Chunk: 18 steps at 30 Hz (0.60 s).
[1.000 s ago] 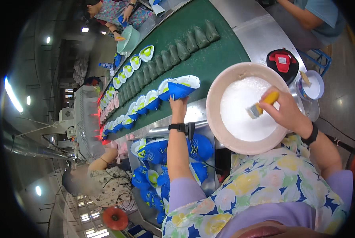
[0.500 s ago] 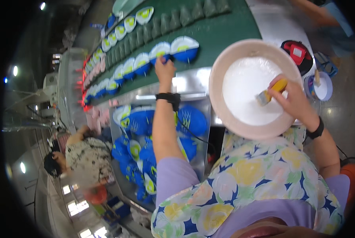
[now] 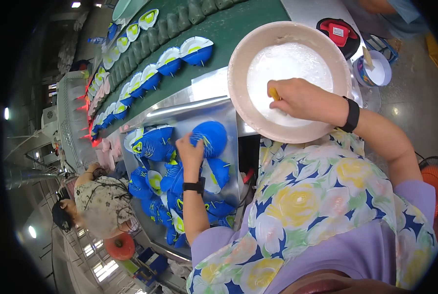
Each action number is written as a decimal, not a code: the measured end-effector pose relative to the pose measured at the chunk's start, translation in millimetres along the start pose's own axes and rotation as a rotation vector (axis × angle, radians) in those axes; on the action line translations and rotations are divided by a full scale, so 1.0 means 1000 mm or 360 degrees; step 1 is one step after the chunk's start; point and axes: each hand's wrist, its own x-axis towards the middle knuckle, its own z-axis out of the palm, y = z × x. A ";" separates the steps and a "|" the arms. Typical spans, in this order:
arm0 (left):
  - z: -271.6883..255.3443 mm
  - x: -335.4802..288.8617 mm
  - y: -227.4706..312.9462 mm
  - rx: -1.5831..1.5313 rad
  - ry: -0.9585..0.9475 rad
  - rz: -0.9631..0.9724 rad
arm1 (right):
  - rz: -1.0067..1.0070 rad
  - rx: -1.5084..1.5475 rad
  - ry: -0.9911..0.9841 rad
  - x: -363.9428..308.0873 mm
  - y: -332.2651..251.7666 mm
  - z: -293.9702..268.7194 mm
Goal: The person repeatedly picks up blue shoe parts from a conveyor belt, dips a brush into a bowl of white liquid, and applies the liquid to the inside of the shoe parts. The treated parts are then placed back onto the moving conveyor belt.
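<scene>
The green conveyor belt (image 3: 229, 34) is the landmark here, running up and away with a row of blue shoe uppers (image 3: 170, 61) riding along its near edge; a second ago the left hand (image 3: 192, 149) was up at that edge setting a blue piece on the belt, and it has since dropped back to the shiny metal tray (image 3: 180, 115) just below the belt, which I take to mean one piece is delivered and another is being picked. That hand now closes around a blue shoe upper (image 3: 210, 138) at the top of the pile of blue and yellow pieces (image 3: 155, 181) lying in the tray. Right of the tray, against the belt's near edge, sits the wide pink basin (image 3: 243, 59) of white glue; the right hand (image 3: 302, 100) is clenched on a yellow-handled brush (image 3: 274, 94) whose tip has sunk into the glue, where before it sat higher in the bowl. Beyond the basin are a red and black box (image 3: 339, 32) and a small white pot (image 3: 373, 71). Free room is tight: the basin rim touches the tray's right edge, the pile crowds the tray's left wall, and another worker (image 3: 101, 201) bends just below that side, so the open path lies between tray and basin
</scene>
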 end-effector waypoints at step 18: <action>-0.036 0.023 0.017 -0.1122 -0.0285 0.0192 | -0.0073 -0.0304 0.0171 -0.023 0.028 -0.031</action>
